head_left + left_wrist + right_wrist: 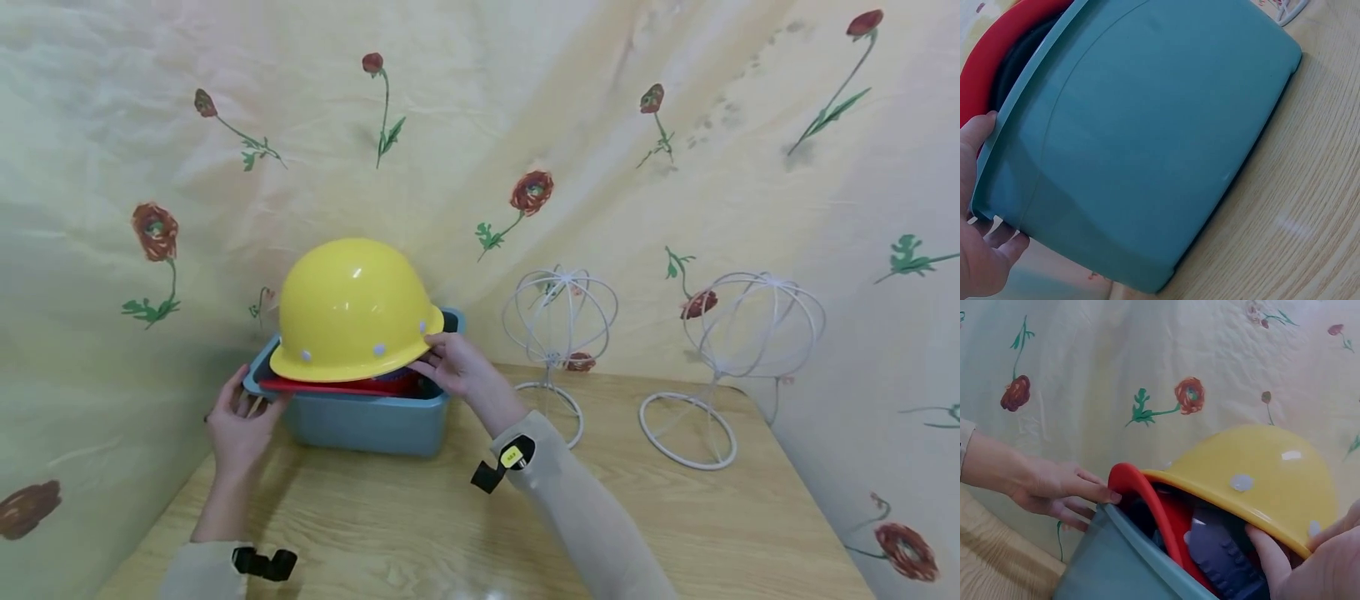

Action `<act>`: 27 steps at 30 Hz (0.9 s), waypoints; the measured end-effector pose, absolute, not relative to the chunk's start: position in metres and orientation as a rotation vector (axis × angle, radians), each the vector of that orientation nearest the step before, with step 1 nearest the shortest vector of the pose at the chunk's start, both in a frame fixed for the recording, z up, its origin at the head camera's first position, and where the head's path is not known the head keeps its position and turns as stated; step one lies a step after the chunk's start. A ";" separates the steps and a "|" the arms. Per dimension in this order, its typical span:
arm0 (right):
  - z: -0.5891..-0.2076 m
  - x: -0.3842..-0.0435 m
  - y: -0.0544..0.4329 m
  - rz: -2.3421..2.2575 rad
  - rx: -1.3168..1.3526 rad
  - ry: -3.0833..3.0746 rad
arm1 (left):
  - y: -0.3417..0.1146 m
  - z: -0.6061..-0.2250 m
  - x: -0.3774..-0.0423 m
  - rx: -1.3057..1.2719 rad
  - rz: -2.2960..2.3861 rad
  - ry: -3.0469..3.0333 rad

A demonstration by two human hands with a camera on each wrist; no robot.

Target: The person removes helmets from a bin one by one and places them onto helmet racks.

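A yellow hard hat [352, 308] with pale round studs sits tilted over the top of a blue-green plastic bin [360, 425]. My right hand [453, 364] pinches the hat's brim at its right side; in the right wrist view the thumb is under the brim. At the bin's left corner, my left hand [243, 421] grips the rim, thumb over the edge and fingers below it, as the left wrist view shows. Inside the bin, under the yellow hat, lies a red hat [1175, 531] with a dark blue ribbed piece [1225, 553] in it; its upper part is hidden.
Two white wire stands with globe-shaped tops and ring bases, one nearer [577, 408] and one farther right [686, 458], stand right of the bin on the wooden table [420, 533]. A flower-patterned cloth [450, 167] hangs behind and on both sides.
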State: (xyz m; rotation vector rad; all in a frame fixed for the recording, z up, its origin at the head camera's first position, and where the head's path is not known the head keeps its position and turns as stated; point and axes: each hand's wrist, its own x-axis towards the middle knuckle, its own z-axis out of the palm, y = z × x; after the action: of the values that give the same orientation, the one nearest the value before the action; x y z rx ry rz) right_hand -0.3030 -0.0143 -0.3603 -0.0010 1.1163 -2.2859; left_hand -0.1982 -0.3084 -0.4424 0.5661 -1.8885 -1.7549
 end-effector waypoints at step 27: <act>-0.354 -0.273 0.003 -2.417 -0.759 0.993 | -0.303 -0.446 -0.199 0.600 -1.666 -1.917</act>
State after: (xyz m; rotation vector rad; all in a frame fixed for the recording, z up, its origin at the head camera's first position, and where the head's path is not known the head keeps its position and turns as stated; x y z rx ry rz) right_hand -0.2726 0.0033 -0.3537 -0.7595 0.9933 -2.4173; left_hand -0.1990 -0.3033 -0.4462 0.6003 -1.9169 -1.6663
